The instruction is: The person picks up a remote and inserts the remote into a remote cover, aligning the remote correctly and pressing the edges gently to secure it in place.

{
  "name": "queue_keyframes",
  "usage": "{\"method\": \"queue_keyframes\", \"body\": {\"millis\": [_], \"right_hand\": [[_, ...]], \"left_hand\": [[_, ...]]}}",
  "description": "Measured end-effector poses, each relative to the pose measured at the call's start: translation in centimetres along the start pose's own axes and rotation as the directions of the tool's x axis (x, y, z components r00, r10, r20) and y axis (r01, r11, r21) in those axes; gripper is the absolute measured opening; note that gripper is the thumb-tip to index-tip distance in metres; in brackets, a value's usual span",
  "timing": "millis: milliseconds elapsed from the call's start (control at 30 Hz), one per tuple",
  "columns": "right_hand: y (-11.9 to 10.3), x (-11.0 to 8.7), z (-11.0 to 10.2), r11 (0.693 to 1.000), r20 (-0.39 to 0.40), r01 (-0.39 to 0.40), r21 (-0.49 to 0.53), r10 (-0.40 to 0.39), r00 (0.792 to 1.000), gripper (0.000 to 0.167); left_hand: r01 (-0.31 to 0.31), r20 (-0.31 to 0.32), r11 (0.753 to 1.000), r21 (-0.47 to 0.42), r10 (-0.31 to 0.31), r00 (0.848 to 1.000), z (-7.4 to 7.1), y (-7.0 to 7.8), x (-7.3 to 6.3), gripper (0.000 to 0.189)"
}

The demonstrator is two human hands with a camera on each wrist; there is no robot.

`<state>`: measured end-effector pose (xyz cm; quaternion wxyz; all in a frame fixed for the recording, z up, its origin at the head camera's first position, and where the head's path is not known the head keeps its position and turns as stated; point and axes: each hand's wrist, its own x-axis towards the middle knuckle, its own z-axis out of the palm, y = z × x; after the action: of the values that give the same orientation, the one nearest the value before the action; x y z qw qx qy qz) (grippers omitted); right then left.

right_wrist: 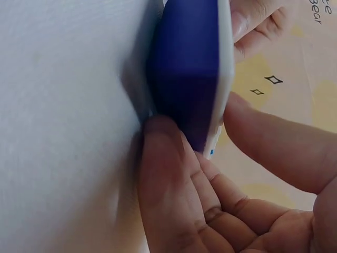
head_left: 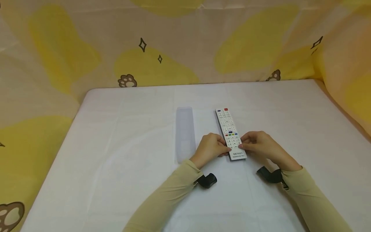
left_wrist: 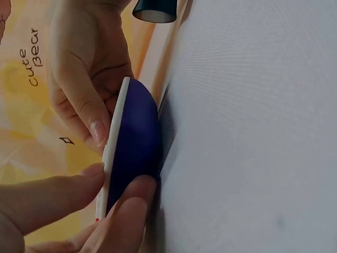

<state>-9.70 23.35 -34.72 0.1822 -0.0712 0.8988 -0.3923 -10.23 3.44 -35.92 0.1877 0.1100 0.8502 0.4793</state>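
Note:
A white remote control (head_left: 231,133) with a dark blue underside lies at the middle of the table, its buttons facing up. My left hand (head_left: 211,146) pinches its left edge near the close end, thumb on top and fingers low at the side. Across from it, my right hand (head_left: 259,145) pinches the right edge the same way. In the left wrist view the blue side of the remote control (left_wrist: 136,142) shows between thumb and fingers. The right wrist view has the remote control (right_wrist: 187,68) between the right thumb and fingers. Left of it lies a clear, long, narrow sleeve or cover (head_left: 185,133).
A white cloth covers the table (head_left: 130,154). Behind and at the sides hangs a yellow patterned curtain (head_left: 179,42). Each wrist bears a black camera mount, the left mount (head_left: 207,180) and the right mount (head_left: 269,175), close above the table.

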Motion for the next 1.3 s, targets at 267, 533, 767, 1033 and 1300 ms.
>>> {"method": "queue_keyframes", "body": {"millis": [267,533,767,1033,1300], "right_hand": [[0.00,-0.07,0.09,0.997,-0.035,-0.004,0.077,0.006,0.999,0.032],[-0.19,-0.16,0.16,0.988,-0.098,0.003,0.152,0.012,0.995,0.038],[-0.40,-0.41,0.11,0.974,-0.140,0.033,0.225,-0.001,0.990,0.039],[-0.42,-0.69,0.02,0.936,-0.185,0.118,0.332,-0.058,0.981,0.034],[-0.06,-0.62,-0.02,0.891,-0.185,0.164,0.423,-0.092,0.978,0.033]], "left_hand": [[-0.055,-0.063,0.998,0.012,0.055,0.996,-0.23,-0.03,0.00,0.015],[-0.113,-0.140,0.990,-0.084,0.100,0.985,-0.17,-0.12,0.10,0.025],[-0.157,-0.172,0.978,-0.137,0.133,0.976,-0.14,-0.03,0.11,0.024],[-0.208,-0.176,0.964,-0.166,0.179,0.968,-0.51,0.21,-0.03,0.024],[-0.222,-0.162,0.958,-0.179,0.194,0.968,-0.94,0.32,-0.13,0.025]]}}
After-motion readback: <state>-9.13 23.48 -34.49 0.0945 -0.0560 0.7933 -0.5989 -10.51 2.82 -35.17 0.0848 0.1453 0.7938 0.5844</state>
